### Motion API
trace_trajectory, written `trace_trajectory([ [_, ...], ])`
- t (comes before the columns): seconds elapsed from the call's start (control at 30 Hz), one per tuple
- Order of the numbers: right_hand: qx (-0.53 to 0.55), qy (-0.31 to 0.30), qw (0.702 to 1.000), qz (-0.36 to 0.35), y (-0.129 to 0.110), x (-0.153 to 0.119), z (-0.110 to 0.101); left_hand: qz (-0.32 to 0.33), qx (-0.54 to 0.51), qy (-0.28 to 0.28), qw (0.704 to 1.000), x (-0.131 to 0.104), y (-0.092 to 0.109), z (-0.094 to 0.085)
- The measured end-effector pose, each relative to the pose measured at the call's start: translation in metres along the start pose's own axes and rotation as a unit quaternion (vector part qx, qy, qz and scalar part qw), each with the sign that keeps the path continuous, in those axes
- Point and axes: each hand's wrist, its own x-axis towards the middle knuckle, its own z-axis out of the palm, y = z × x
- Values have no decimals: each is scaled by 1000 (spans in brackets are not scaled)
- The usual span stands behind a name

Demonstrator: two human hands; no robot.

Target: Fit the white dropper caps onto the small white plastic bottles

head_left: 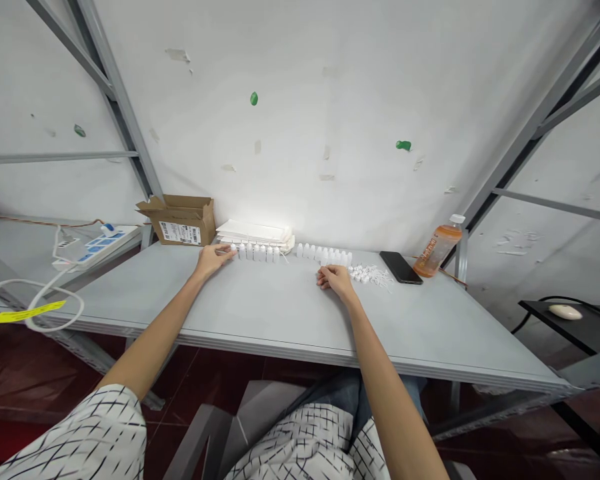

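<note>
My left hand [214, 260] reaches to the left end of a row of small white dropper bottles [257, 253], its thumb and fingertips closed on the end bottle [233, 251]. The bottles stand upright on the grey table. My right hand [336, 279] is just in front of a second group of small white bottles [310, 251], with its fingers curled together. Whatever is between those fingers is too small to make out. Right beside this hand lies a loose pile of small white caps and thin pieces [371, 275].
Behind the left row are stacked white sheets [255, 231] and an open cardboard box [183, 220]. A black phone [401, 267] and an orange drink bottle [439, 247] are at the right. A power strip [103, 245] with cables is at far left. The table's front edge [280, 350] is near me.
</note>
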Motion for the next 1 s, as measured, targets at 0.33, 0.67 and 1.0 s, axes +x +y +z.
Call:
trace_trajectory([
  [0.33,-2,1,1000,7,-4,-3,0,194,57,177,963,-32,96,33],
  [0.67,-76,83,993,-40,2,-1,-6,288,154,-117,938,-46,158,145],
  [1.0,-63,78,994,-30,4,1,-8,279,211,-196,916,-34,160,193],
])
